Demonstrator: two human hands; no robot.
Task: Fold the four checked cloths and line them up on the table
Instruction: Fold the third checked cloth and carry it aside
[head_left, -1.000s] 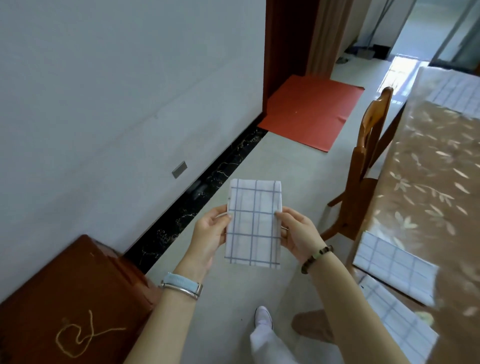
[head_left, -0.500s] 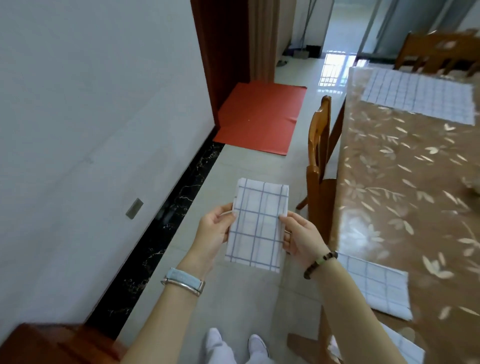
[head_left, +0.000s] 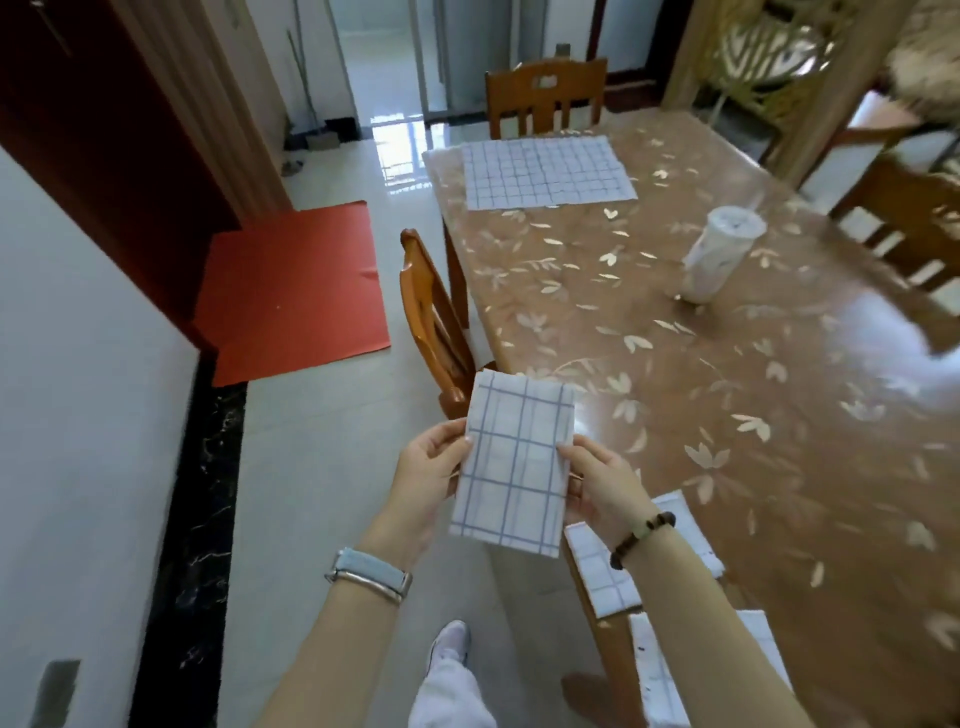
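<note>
Left of centre: red mat (head_left: 296, 291) on the floor. A wooden chair (head_left: 431, 317) stands against the left side of the bench (head_left: 779, 415).

Lower centre: left hand (head_left: 431, 467), wristband (head_left: 369, 574) on the wrist, pinches the left edge of the folded checked cloth (head_left: 514, 462), thumb on the front and fingers behind. The cloth is held upright in the air, over the floor and the bench's near left edge. Right hand (head_left: 602, 483), with bead bracelet (head_left: 641, 530), pinches the right edge the same way.

Top centre: open cloth (head_left: 545, 174) lies flat at the far end of the bench.

Lower right: second folded cloth (head_left: 597, 571) lies at the near bench edge, partly under the right forearm. Another checked cloth (head_left: 660, 675) lies nearer the bottom edge, also partly hidden.

Upper right: white container (head_left: 717, 254) on the bench, well apart from the cloths.
</note>
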